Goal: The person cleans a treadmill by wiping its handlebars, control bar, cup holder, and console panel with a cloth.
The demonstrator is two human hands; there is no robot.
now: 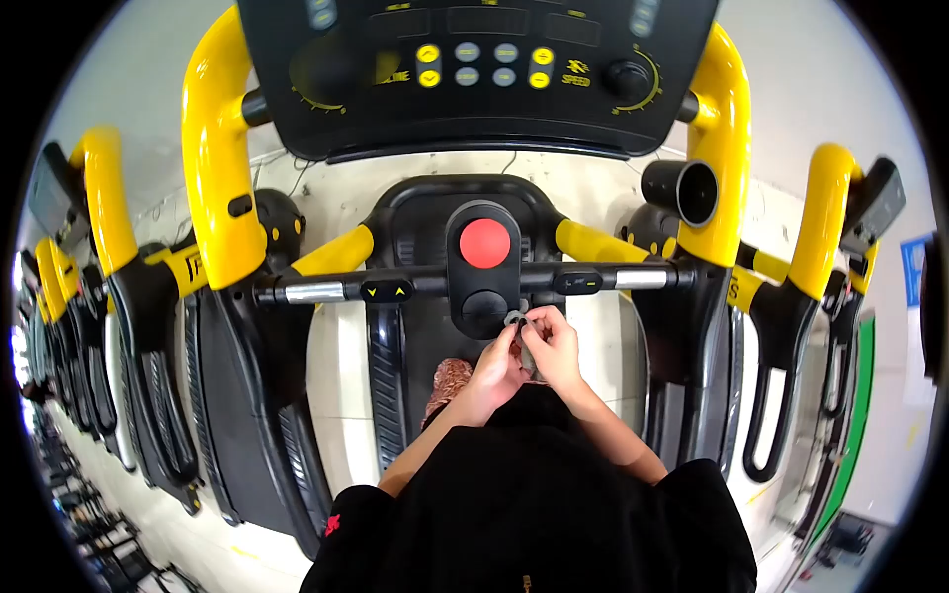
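Note:
Both my hands are close together just below the treadmill's handlebar (425,283). Between their fingertips is a small grey item (515,317), too small to make out fully. My left hand (497,371) pinches it from the left, with the fingers closed. From the right, my right hand (554,346) is closed on it too. Right above and to the left of the fingers stands the black centre post with a round red button (484,243). A pinkish patterned thing (451,383) lies beside my left wrist.
A black console (484,99) with yellow and grey buttons spans the top. Yellow side rails (213,148) rise on both sides, and a black cup holder (682,192) is fixed at the right. More treadmills (104,198) stand at left and right.

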